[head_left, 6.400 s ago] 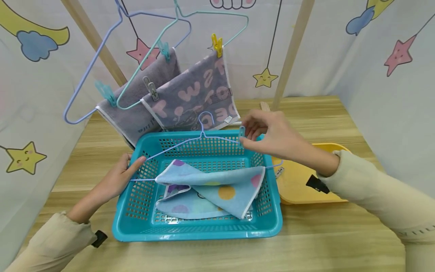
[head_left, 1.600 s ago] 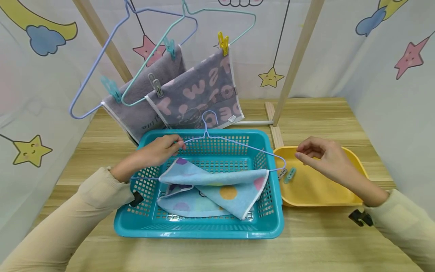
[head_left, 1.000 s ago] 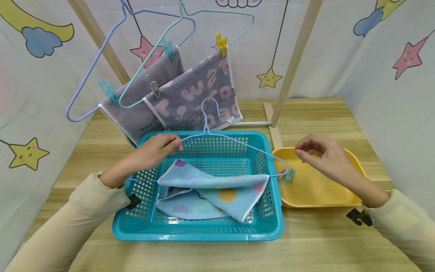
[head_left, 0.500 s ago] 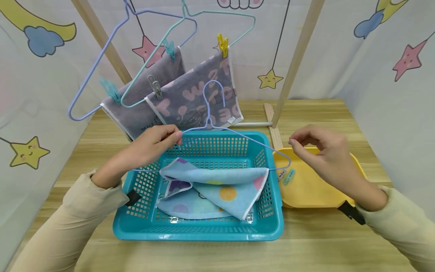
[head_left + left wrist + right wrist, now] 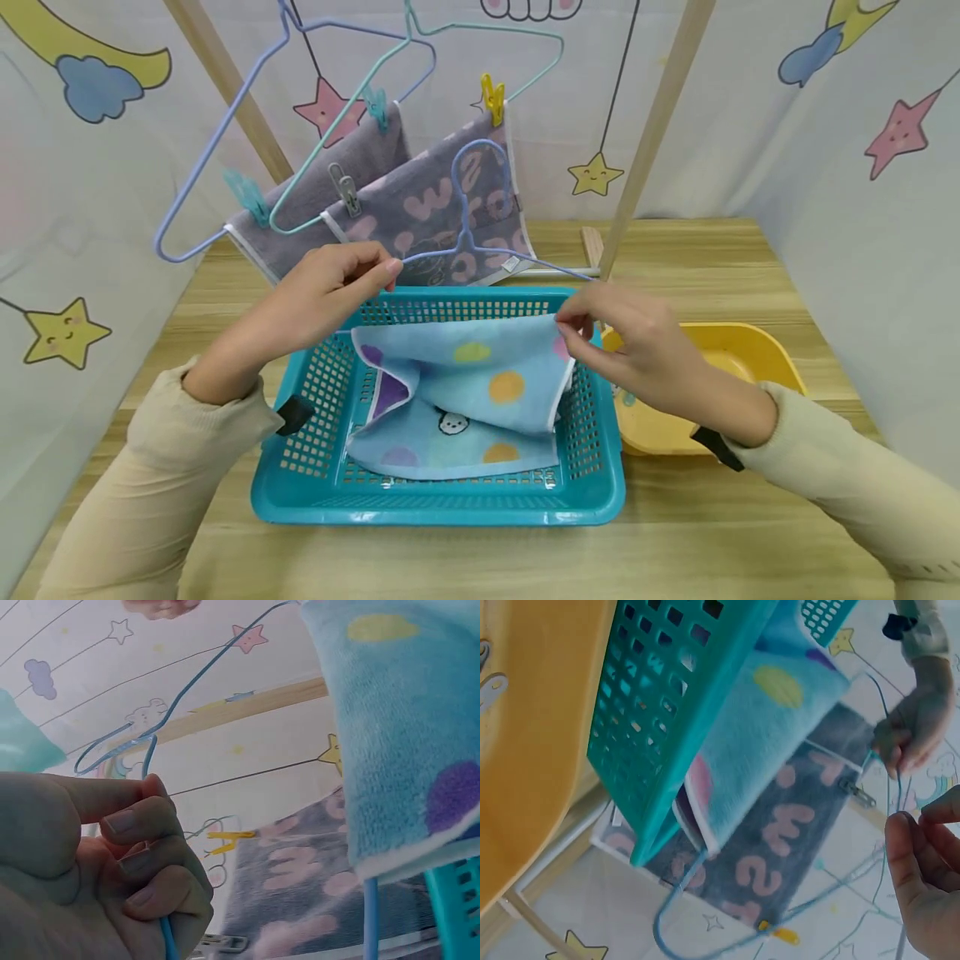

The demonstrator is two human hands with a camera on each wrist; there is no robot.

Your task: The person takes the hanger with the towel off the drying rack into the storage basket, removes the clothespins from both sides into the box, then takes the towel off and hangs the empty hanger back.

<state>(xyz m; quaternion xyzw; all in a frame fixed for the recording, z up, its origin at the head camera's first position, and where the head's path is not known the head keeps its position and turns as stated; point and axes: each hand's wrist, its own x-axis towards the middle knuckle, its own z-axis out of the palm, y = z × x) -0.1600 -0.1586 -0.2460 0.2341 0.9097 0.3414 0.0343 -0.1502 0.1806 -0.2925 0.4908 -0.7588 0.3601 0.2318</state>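
Observation:
My left hand (image 5: 330,287) pinches the left arm of a pale blue clothes hanger (image 5: 465,229); its fingers curl round the wire in the left wrist view. The hanger stands raised, hook upward. A light blue spotted towel (image 5: 465,387) drapes over its bottom bar, and its lower part lies in the teal basket (image 5: 435,515). My right hand (image 5: 637,354) is in front of the towel's right corner, thumb and forefinger close together. In the right wrist view nothing shows between these fingers, and the towel corner (image 5: 714,840) is apart from them.
Behind hang two hangers with grey towels (image 5: 442,192), held by teal, grey and yellow clothespins (image 5: 492,100). A yellow tray (image 5: 750,350) on the right holds loose clothespins, partly hidden by my right hand. Wooden posts (image 5: 660,125) rise at the back.
A teal clothespin has gone from my right hand into the yellow tray. My left hand has raised the hanger, lifting the towel's upper part. My right hand has come left towards the towel's corner.

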